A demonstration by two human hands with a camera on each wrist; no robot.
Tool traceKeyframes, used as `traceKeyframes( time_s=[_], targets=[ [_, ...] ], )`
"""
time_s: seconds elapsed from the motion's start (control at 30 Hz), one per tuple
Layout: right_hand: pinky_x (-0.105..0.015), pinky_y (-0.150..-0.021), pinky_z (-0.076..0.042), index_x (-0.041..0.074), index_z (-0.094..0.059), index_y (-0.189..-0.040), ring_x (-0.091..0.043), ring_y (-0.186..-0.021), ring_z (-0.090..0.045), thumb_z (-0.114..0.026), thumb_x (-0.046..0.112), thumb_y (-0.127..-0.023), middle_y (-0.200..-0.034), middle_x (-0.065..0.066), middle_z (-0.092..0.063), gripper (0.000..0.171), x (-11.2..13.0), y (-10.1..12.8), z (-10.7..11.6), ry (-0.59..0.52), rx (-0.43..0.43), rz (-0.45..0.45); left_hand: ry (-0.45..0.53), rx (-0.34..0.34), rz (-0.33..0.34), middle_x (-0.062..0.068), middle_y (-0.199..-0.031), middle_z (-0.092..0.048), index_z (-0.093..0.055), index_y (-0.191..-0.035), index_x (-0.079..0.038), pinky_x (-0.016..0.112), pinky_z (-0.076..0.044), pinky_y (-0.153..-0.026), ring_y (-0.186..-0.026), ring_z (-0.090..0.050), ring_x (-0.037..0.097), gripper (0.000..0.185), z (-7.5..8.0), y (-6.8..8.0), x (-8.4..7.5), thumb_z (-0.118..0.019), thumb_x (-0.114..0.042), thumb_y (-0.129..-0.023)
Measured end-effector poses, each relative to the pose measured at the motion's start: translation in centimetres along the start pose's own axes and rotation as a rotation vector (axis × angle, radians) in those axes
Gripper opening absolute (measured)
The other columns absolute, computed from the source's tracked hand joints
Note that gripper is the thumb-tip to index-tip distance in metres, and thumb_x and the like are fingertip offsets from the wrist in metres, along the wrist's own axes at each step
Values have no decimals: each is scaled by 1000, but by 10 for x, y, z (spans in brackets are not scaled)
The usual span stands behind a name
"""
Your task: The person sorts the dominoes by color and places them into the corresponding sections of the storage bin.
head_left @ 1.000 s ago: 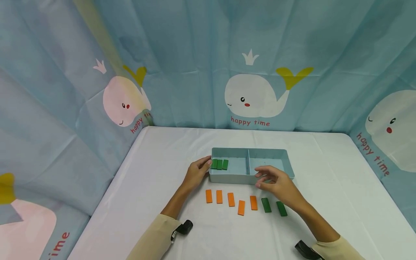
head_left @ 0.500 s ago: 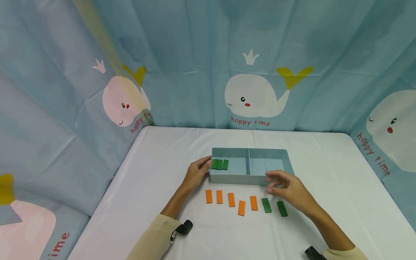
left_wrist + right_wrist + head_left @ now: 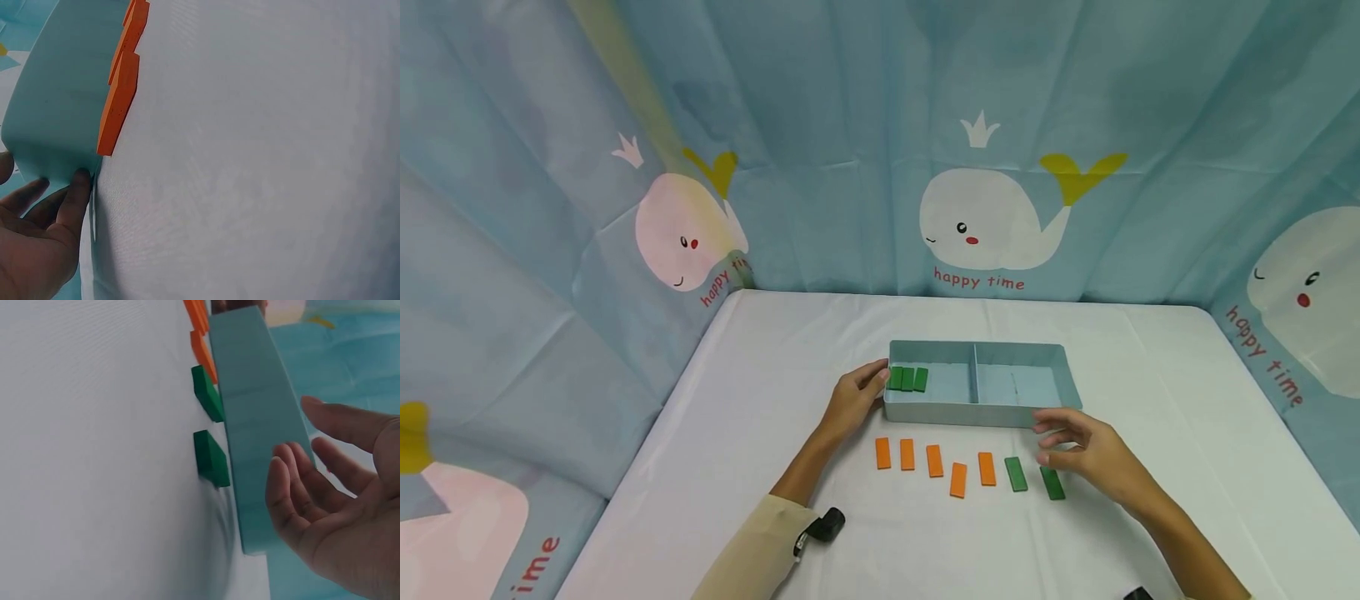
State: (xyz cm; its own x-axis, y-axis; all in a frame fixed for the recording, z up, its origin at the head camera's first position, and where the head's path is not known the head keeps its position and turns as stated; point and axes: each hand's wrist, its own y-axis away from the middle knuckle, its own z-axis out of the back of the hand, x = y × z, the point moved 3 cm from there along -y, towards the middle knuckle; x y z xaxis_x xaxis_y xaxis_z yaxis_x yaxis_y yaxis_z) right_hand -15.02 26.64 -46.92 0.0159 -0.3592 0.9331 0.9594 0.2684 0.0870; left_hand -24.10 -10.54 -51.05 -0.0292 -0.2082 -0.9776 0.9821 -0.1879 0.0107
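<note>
A light blue two-part box [image 3: 958, 414] stands on the white cloth. My left hand [image 3: 853, 402] touches its left end; in the left wrist view the fingertips rest against that end wall. Several small green tiles [image 3: 907, 380] lie side by side at the left of the box's left compartment. My right hand [image 3: 1090, 450] hovers by the box's front right corner, fingers loosely bent, holding nothing. Just below it lies a green tile [image 3: 1052, 484], partly covered by the hand in the head view. Another green tile [image 3: 1016, 474] lies left of that one.
Several orange tiles [image 3: 934, 461] form an uneven row in front of the box, left of the loose green ones. A divider [image 3: 975, 375] splits the box. Behind the table hangs a blue curtain [image 3: 850, 208] with whale prints.
My right hand has moved right and nearer to me, from over the box's front edge to above the rightmost green tile. My left hand stays at the box; the tiles have not moved.
</note>
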Motion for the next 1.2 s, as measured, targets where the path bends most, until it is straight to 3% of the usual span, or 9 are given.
traceKeyframes(
  time_s=[0.23,0.6,0.87,1.2],
  targets=[
    [-28,-83,-63,0,-58,-145,-20,-113,-68,-84,10,-89,-136,-21,-65,62,-14,7,1,-4,33,-46,0,1,0,16,-156,-56,-52,-157,-7,40,-58,-106,-140,-58,31,56,0,1,-2,-57,-39,-112],
    [-24,-81,-59,2,-61,-143,-12,-109,-66,-88,10,-84,-133,-17,-69,66,-23,15,6,68,10,-70,9,-4,8,16,-157,-55,-52,-157,-7,42,-57,-106,-141,-57,33,55,-1,0,-1,-58,-38,-111],
    [-25,-80,-60,-1,-62,-140,-11,-103,-63,-91,5,-79,-130,-18,-70,68,-28,16,4,109,36,-36,12,-7,1,17,-158,-54,-52,-157,-6,43,-57,-107,-142,-57,33,56,-1,-1,-1,-57,-39,-111],
    [-25,-72,-58,3,-65,-139,-10,-100,-58,-93,4,-75,-130,-15,-70,70,-33,18,1,150,74,-48,2,-10,5,16,-157,-55,-52,-157,-6,43,-57,-107,-142,-57,32,56,-1,0,0,-57,-38,-112]
  ],
)
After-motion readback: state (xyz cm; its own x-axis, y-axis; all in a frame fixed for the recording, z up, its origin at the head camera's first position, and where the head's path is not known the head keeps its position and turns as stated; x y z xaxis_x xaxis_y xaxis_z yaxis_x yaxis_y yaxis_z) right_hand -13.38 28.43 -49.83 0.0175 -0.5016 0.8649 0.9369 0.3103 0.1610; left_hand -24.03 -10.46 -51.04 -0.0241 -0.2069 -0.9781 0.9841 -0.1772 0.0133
